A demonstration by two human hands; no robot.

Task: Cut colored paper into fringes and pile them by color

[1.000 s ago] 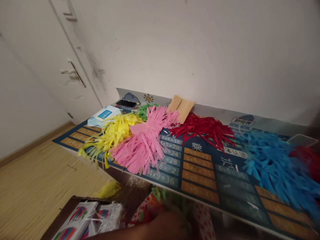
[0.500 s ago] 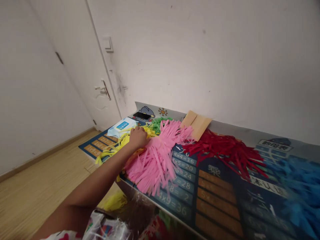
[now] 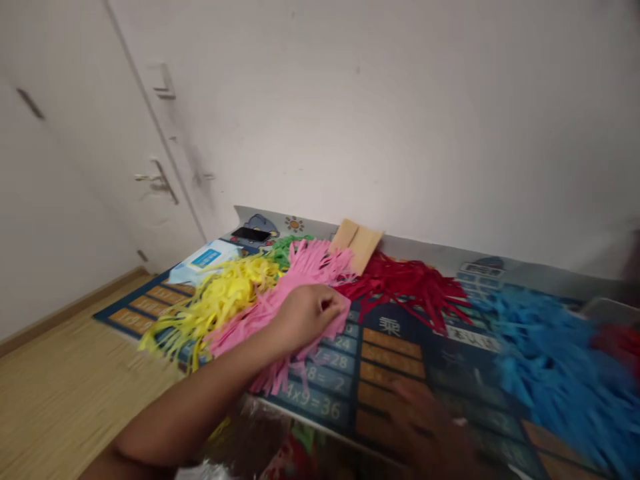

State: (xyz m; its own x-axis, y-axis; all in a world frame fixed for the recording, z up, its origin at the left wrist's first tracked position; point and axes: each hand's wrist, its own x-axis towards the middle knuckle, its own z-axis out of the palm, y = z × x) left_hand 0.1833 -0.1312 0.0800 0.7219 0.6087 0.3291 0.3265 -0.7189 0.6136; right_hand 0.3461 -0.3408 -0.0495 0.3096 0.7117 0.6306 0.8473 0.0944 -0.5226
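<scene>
My left hand point(image 3: 313, 317) is over the pink paper strips point(image 3: 283, 303), its fingers curled and pinched, with a bit of pink at the fingertips. My right hand point(image 3: 425, 423), smeared by motion, is low over the printed sheet point(image 3: 345, 383) on the table. The yellow strips point(image 3: 225, 287) lie left of the pink bundle, with green strips point(image 3: 290, 245) behind. A red bundle point(image 3: 410, 283) spreads to the right of the pink one, and a large blue bundle point(image 3: 555, 360) lies farther right.
White wipes pack point(image 3: 205, 260) and black phone point(image 3: 251, 234) lie at the back left. A tan envelope point(image 3: 357, 243) rests near the wall. Crinkled plastic point(image 3: 205, 470) is below the table's front edge. A door point(image 3: 165, 220) stands at the left.
The view has turned right. My left hand has moved from the yellow strips rightward onto the pink bundle. My right hand has come into view at the bottom.
</scene>
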